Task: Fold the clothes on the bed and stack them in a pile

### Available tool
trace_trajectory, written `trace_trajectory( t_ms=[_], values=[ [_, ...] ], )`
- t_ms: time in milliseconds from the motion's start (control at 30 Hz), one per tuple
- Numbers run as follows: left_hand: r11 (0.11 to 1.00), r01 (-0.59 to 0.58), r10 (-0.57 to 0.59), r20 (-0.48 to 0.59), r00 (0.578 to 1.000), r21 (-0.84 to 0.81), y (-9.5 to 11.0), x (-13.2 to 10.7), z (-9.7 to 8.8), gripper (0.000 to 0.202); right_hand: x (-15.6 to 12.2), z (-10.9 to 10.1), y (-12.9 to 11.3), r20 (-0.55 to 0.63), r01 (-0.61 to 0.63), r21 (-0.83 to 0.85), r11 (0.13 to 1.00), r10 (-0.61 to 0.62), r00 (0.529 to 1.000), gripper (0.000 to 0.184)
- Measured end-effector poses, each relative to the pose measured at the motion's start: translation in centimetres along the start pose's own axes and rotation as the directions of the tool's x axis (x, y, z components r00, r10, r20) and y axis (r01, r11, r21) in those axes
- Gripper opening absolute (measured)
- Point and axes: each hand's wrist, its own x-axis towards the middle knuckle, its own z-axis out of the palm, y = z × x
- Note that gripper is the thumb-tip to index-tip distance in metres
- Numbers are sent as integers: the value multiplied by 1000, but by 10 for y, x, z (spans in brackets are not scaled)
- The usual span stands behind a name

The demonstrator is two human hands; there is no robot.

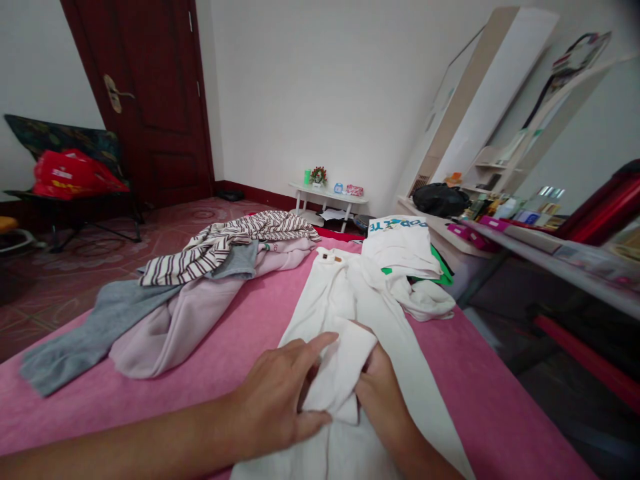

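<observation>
A long white garment [400,380] lies stretched lengthwise on the pink bed cover, with a small dark label near its far end. Above its middle, a folded white part of the fabric [343,373], perhaps a sleeve end, is between my hands. My left hand [280,393] has its index finger at the fold's upper edge and its thumb at the lower edge, closed around the left side. Gripping the right side is my right hand [380,387], its fingers partly hidden behind the cloth.
Left on the pink cover [265,313] lie a striped top [200,250], grey clothing [100,320] and pale pink clothing [175,327]. Folded white clothes [400,250] are stacked far right. Beyond are a small white table [327,193] and a cluttered dresser [440,227].
</observation>
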Motion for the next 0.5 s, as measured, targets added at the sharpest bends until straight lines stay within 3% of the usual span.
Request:
trace_trajectory(
  t_ms=[100, 200, 300, 400, 433, 500],
  values=[
    [993, -17, 25, -72, 997, 115, -2, 3, -2, 72, -7, -3, -5, -163, 148, -42, 988, -153, 975, 51],
    [984, -55, 80, -146, 986, 170, -7, 8, -8, 63, -16, -7, -6, -269, 393, -193, 899, -434, 860, 46],
    [961, -158, 196, -155, 968, 228, -11, 10, -10, 66, -27, -11, -1, -159, 585, -282, 760, -639, 753, 46],
    [940, -293, 318, -137, 938, 176, -11, 6, -10, 74, -38, -17, 6, -10, 690, -318, 650, -730, 683, 46],
    [938, -323, 339, -146, 929, 122, -11, 5, -10, 76, -41, -20, 8, 21, 703, -331, 629, -740, 672, 44],
    [940, -340, 332, -192, 923, -8, -9, 5, -12, 74, -45, -25, 11, 8, 672, -347, 654, -714, 700, 37]
  ],
)
